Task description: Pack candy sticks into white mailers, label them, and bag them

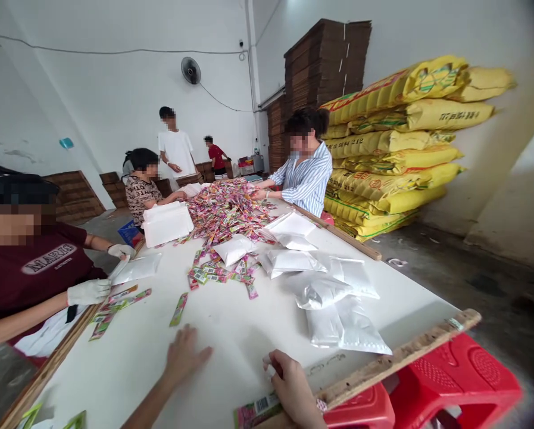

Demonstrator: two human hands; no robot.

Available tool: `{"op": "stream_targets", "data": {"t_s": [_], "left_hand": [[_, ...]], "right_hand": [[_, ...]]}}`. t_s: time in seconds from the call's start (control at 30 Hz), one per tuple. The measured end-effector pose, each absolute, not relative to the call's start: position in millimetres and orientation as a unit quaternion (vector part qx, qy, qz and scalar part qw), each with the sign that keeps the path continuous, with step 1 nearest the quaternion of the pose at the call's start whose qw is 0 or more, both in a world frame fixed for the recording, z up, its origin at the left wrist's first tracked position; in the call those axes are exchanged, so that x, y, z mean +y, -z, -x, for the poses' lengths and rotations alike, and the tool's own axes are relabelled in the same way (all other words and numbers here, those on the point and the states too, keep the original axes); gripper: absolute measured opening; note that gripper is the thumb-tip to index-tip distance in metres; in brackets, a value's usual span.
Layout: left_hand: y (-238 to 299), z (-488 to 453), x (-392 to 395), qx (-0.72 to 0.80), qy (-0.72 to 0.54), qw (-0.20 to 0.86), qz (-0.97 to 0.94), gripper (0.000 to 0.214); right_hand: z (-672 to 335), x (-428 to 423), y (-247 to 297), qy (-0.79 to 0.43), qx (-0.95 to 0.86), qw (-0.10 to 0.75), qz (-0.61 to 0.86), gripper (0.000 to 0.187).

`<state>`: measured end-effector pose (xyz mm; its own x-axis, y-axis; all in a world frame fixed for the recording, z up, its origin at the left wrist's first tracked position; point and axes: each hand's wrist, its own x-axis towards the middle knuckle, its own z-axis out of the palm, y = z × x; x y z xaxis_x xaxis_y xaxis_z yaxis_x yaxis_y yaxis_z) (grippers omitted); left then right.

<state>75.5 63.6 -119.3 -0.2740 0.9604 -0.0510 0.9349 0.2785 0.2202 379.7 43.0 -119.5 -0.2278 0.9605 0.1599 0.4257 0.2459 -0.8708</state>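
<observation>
My left hand (186,356) is spread over the white tabletop, fingers apart, with nothing in it. Just beyond its fingertips lies a single green and pink sachet (178,309). My right hand (293,384) is closed, fingers curled, near the table's front right edge. A small white bit (269,365) shows at its fingertips, too small to make out. Partly under the right wrist lies a sachet strip (254,411) with a barcode. Filled silver-white pouches (322,289) lie in a group beyond my right hand. A large heap of colourful sachets (231,208) covers the far middle.
Wooden strips (409,360) edge the table. At left, a co-worker's gloved hands (88,292) hold a flat white pouch (137,268). Other people stand or sit around the far end. Red stools (458,375) are at the right, with stacked yellow sacks (392,143) behind.
</observation>
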Motion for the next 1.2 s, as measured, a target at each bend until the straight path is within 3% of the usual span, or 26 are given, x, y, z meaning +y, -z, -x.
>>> {"op": "stream_targets", "data": {"t_s": [0.2,0.4,0.53,0.63,0.73,0.83,0.97,1.2], "left_hand": [[115,-158,53,0.685,-0.116,0.208,-0.689,0.078],[127,-152,47,0.655,-0.104,0.15,-0.733,0.074],[135,-146,46,0.655,-0.11,0.13,-0.736,0.07],[135,-147,49,0.659,-0.144,0.154,-0.722,0.068],[130,-160,59,0.673,-0.242,0.199,-0.67,0.06],[125,-192,73,0.651,-0.371,0.3,-0.591,0.065],[118,-241,90,0.621,-0.451,0.414,-0.489,0.087],[128,-231,97,0.594,-0.535,0.431,-0.419,0.093]], "right_hand": [[-382,36,110,-0.341,-0.709,0.356,0.505,0.013],[-378,30,112,-0.326,-0.711,0.368,0.503,0.016],[-391,29,102,-0.328,-0.688,0.443,0.471,0.02],[-440,52,81,-0.209,-0.646,0.516,0.522,0.025],[-513,101,63,-0.029,-0.562,0.545,0.622,0.043],[-560,148,65,-0.064,-0.555,0.453,0.695,0.056],[-532,146,86,-0.146,-0.713,0.29,0.622,0.046],[-470,91,69,-0.295,-0.807,0.254,0.445,0.054]]}}
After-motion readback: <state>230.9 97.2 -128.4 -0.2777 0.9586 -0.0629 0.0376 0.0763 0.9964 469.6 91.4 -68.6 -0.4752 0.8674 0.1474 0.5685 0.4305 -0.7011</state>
